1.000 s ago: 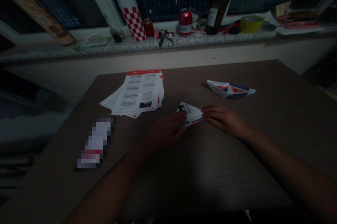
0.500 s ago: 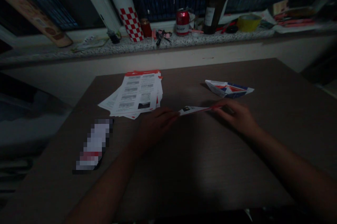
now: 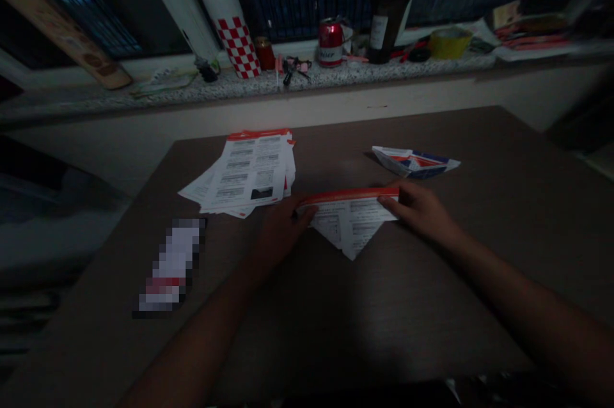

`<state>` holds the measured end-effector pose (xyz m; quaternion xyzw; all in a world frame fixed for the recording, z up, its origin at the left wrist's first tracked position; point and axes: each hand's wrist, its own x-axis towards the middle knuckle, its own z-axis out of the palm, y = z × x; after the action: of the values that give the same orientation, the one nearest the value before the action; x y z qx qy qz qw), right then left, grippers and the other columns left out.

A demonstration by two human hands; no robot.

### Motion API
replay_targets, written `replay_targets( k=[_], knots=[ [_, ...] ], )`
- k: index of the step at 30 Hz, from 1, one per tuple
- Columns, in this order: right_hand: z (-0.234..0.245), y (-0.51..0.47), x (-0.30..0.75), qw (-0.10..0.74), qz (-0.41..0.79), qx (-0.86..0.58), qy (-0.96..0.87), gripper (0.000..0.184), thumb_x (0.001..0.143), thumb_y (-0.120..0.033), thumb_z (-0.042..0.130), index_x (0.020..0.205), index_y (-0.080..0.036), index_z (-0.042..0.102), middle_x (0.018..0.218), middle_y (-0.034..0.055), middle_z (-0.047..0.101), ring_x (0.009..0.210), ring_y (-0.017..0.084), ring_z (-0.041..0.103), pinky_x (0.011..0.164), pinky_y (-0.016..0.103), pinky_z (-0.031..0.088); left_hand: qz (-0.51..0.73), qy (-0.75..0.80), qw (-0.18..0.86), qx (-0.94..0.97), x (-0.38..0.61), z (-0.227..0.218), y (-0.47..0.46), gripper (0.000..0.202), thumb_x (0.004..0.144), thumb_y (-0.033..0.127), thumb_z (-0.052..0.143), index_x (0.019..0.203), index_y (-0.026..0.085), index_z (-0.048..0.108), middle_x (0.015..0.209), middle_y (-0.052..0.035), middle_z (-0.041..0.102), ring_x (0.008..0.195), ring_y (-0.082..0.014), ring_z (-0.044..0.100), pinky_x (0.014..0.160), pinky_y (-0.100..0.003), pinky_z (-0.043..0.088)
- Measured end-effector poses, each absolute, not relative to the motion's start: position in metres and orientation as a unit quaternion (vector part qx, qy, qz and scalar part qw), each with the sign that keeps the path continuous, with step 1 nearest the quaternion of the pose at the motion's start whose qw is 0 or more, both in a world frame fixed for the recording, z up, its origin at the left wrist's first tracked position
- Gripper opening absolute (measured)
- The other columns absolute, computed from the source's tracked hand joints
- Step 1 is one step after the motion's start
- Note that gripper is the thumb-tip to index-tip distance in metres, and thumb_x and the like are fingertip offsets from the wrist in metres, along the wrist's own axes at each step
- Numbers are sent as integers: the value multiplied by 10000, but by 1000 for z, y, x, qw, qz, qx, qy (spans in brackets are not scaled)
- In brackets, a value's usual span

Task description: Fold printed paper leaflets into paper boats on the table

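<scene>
Between my hands is a folded sheet of printed paper, with a red strip along its far edge and a triangular point turned toward me. My left hand pinches its left end, thumb on top. At the right end, my right hand grips the paper with the thumb on its near face and the fingers behind. Beyond my right hand a folded paper boat, white, blue and orange, rests on the table. A fanned stack of printed sheets lies past my left hand.
A phone, its screen blurred out, lies on the brown table at the left. Along the stone windowsill stand a red-and-white checked bottle, a red can, a dark bottle and a yellow tape roll.
The folded paper, seen nearly edge-on before, is now turned so its printed face and downward point show. Both hands still hold its ends; the boat, stack and phone stay put.
</scene>
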<state>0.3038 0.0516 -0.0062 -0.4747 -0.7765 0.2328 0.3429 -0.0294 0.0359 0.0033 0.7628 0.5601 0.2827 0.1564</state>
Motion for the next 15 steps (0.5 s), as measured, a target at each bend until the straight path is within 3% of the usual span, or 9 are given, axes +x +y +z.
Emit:
replay_targets(
  k=[3, 6, 10, 15],
  knots=[
    [-16, 56, 303, 337, 212, -496, -772, 250, 1014, -454, 641, 1092, -235, 732, 1003, 67, 797, 834, 263, 743, 722, 403, 603, 257, 549, 143, 782, -30, -5, 40, 452, 1024, 362, 630, 1460, 246, 590, 1361, -97, 702, 1232, -286, 690, 1065, -474, 572],
    [-19, 59, 301, 327, 169, -475, -799, 197, 1008, -392, 647, 1098, -242, 737, 1103, 91, 777, 993, 296, 736, 862, 447, 596, 248, 521, 95, 811, -30, -6, 39, 490, 1020, 328, 635, 1497, 243, 559, 1496, -119, 585, 1392, -303, 570, 1164, -510, 496],
    [-22, 62, 299, 318, 140, -464, -815, 140, 989, -339, 678, 1070, -240, 735, 1065, 96, 734, 1013, 301, 712, 928, 471, 582, 211, 398, 111, 886, -24, 0, 29, 333, 1060, 286, 585, 1384, 249, 651, 1454, -95, 632, 1370, -270, 581, 1163, -491, 497],
    [-27, 62, 298, 328, 114, -458, -818, 246, 979, -326, 696, 1208, -243, 728, 1118, 114, 664, 1094, 320, 668, 986, 518, 570, 144, 283, 188, 929, -10, 8, 14, 360, 1081, 337, 584, 1436, 308, 636, 1530, -59, 613, 1428, -247, 554, 1191, -468, 472]
  ],
)
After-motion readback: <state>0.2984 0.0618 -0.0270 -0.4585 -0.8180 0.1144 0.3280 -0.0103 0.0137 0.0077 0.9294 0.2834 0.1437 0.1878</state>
